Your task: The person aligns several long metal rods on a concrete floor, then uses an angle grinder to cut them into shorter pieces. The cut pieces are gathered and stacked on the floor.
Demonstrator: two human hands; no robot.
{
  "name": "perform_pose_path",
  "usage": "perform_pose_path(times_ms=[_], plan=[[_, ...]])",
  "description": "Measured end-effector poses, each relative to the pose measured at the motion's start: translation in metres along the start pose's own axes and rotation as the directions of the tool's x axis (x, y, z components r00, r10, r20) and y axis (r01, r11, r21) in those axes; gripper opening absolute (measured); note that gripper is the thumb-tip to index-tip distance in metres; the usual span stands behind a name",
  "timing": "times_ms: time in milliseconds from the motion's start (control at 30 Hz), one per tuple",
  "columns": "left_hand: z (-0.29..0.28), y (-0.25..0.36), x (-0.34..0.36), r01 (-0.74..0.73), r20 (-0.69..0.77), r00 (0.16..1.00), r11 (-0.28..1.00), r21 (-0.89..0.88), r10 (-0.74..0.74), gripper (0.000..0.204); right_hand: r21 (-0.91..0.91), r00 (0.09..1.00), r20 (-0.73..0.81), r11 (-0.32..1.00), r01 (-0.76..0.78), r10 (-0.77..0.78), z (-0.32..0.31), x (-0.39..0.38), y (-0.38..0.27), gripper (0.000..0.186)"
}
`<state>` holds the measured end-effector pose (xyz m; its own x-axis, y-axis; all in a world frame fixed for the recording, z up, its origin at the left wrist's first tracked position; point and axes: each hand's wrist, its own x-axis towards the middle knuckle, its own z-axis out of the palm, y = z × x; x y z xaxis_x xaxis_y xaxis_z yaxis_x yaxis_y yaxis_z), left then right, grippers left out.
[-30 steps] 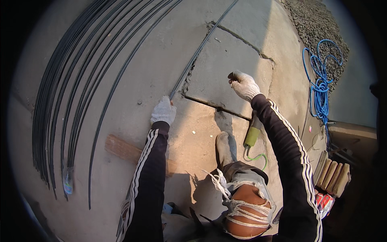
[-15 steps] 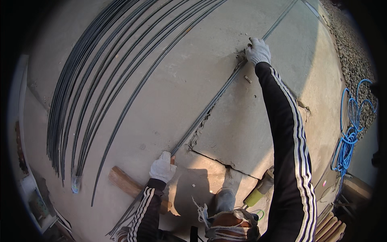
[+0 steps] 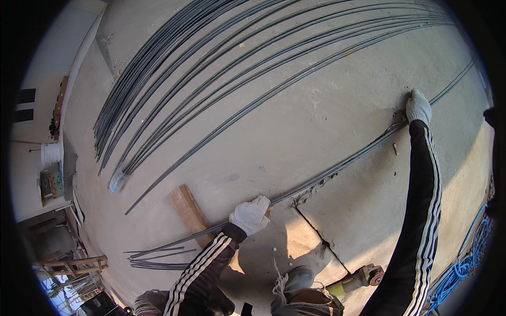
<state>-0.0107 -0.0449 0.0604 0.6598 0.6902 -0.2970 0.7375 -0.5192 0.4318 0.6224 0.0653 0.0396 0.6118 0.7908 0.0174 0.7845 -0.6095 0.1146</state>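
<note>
A thin bundle of long steel rebars (image 3: 337, 169) runs diagonally over the concrete, from near my body up toward the far right. My left hand (image 3: 250, 215), in a white knit glove, is closed around its nearer stretch, just past a wooden block (image 3: 187, 208). Far out with the arm stretched, my right hand (image 3: 419, 107), gloved too, is closed on the same bundle, its fingers partly hidden. Behind my left forearm, several rod ends (image 3: 158, 258) fan out on the floor.
A large pile of rebars (image 3: 158, 95) curves across the far left, with a clear plastic bottle (image 3: 117, 181) at its ends. An angle grinder (image 3: 345, 285) lies by my knee, beside a floor crack (image 3: 316, 231). A coiled blue hose (image 3: 458, 268) lies at the right.
My view has swung to the right-hand side's opposite, showing more of the left wall and rod ends. Both hands stay closed on the rebars at about the same places.
</note>
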Motion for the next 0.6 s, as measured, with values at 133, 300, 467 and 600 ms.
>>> perform_pose_path(times_ms=[133,300,467,600], plan=[[-0.002,0.000,-0.003,-0.003,0.016,1.000,1.000,-0.022,0.003,0.024,0.061,0.991,-0.135,0.998,0.023,-0.014,0.014,0.004,0.003,0.027],[-0.004,0.001,0.000,-0.005,0.023,1.000,0.999,-0.047,0.006,0.023,0.072,0.997,-0.078,0.997,-0.014,0.019,0.044,0.028,0.026,0.029],[-0.004,0.003,-0.001,-0.036,-0.030,0.999,0.999,-0.013,0.035,0.023,0.092,0.990,-0.090,0.991,-0.098,0.106,0.071,0.047,0.047,0.029],[-0.004,0.002,0.001,-0.008,0.029,1.000,0.999,-0.042,0.010,0.023,0.115,0.977,-0.200,0.992,-0.047,0.069,0.063,0.032,0.033,0.029]])
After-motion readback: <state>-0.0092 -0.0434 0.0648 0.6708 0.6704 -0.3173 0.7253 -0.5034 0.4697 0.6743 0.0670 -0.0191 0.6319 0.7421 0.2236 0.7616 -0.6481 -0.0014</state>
